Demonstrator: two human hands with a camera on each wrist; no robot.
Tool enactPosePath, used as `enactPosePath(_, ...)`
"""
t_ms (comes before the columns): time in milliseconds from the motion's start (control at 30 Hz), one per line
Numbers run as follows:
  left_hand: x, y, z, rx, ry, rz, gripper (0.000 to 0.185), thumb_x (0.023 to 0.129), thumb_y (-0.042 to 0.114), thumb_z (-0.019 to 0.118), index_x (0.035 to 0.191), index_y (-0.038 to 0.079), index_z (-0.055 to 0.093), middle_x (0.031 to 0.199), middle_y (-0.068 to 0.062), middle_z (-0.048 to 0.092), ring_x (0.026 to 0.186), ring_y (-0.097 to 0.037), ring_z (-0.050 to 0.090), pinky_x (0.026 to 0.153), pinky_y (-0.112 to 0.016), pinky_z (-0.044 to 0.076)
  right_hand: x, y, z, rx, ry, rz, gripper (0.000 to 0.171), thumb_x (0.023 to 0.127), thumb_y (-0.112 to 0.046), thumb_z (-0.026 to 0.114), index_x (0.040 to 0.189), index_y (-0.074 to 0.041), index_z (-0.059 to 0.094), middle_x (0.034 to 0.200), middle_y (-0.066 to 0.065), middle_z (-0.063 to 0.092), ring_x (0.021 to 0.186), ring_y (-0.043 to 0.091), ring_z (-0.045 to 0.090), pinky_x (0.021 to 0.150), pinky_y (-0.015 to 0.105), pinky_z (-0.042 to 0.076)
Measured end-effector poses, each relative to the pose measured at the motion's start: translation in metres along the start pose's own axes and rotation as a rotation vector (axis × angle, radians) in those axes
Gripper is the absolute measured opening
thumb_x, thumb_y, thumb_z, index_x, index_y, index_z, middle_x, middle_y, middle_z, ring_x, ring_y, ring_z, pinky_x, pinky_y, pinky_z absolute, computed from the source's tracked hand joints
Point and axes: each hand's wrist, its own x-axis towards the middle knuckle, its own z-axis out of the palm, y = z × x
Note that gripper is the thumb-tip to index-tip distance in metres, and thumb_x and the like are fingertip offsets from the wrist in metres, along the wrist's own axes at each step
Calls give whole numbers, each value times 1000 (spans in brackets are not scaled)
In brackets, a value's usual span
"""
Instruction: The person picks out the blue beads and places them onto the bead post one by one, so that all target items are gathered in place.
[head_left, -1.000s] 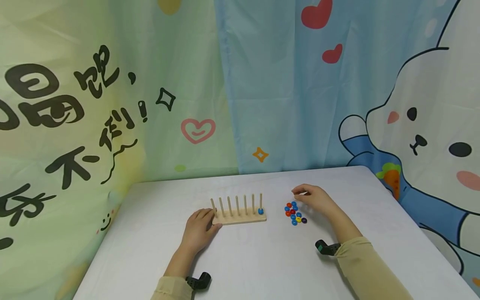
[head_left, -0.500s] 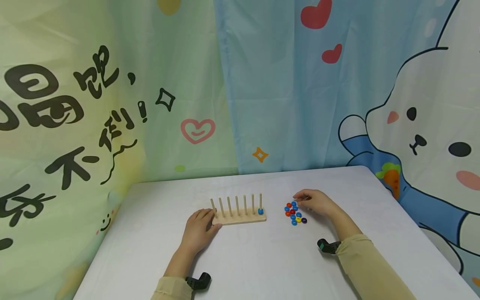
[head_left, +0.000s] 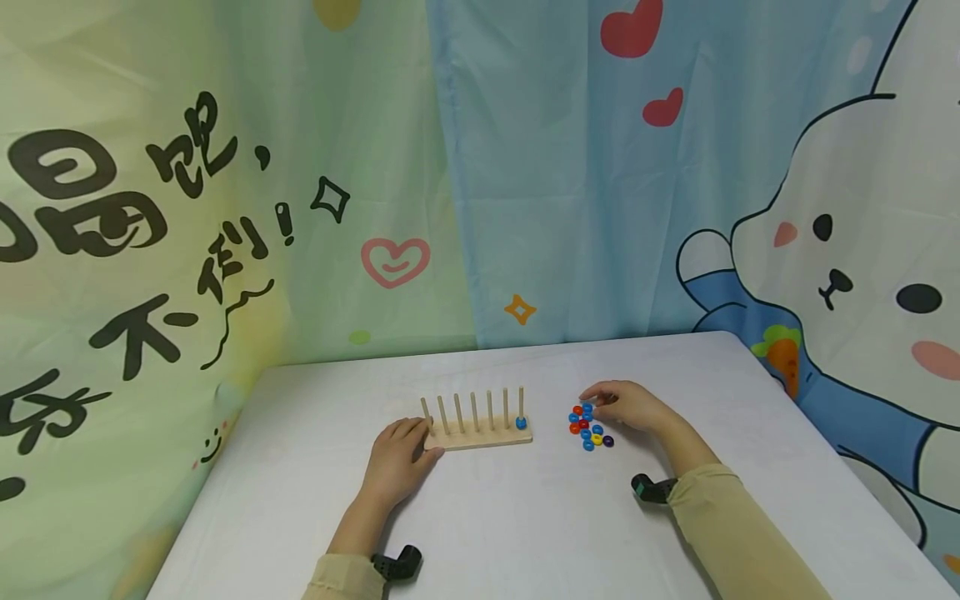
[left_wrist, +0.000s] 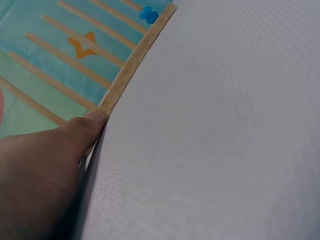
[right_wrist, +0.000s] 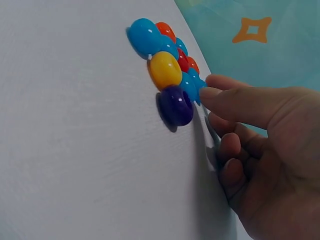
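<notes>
Right hand [head_left: 626, 407] fingers pinch at a blue bead [head_left: 588, 408] mid-tabletop [head_left: 525, 517]; left hand [head_left: 397, 457] fingers, relaxed, steady the peg rack [head_left: 480, 435].

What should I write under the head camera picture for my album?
Left hand steadies a peg board while right hand reaches into coloured beads.

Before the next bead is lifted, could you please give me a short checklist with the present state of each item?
1. Left hand rests against the peg board at its left end: ok.
2. Rightmost peg carries a blue bead; the other pegs are bare: ok.
3. Loose beads lie clustered on the table, right of the board: ok.
4. Right hand reaches the cluster's far side: ok.
5. Bead pinched by the right fingers: cannot tell.
</notes>
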Motion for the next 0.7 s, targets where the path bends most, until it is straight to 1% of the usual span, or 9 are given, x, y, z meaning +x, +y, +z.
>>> enactPosePath(233,0,-1,0,7,1,2,58,92,48,65,137,11,59,137,-7,60,133,-31,49,114,-52,36,2,-1,0,-68,-13,-15,25,95,-12,65,119,-15,71,107,7,64,95,23,52,79,31,48)
enactPosePath(400,0,-1,0,6,-7,-5,59,92,48,65,137,11,59,138,-6,60,134,-31,49,115,-52,35,4,1,2,-74,-7,-19,23,94,-11,65,116,-14,71,101,6,63,92,23,51,78,31,46)
enactPosePath(567,0,0,0,-4,-16,-17,59,93,50,64,138,11,59,139,-6,59,135,-30,48,116,-51,34,5,0,3,-72,10,-24,19,93,-13,66,112,-12,71,94,5,61,90,22,51,80,33,44)
enactPosePath(700,0,0,0,0,-16,-18,59,93,50,63,138,12,59,139,-6,59,135,-30,47,117,-51,34,4,-1,4,-73,24,-16,17,93,-14,67,109,-12,71,94,3,62,90,21,52,81,34,44)
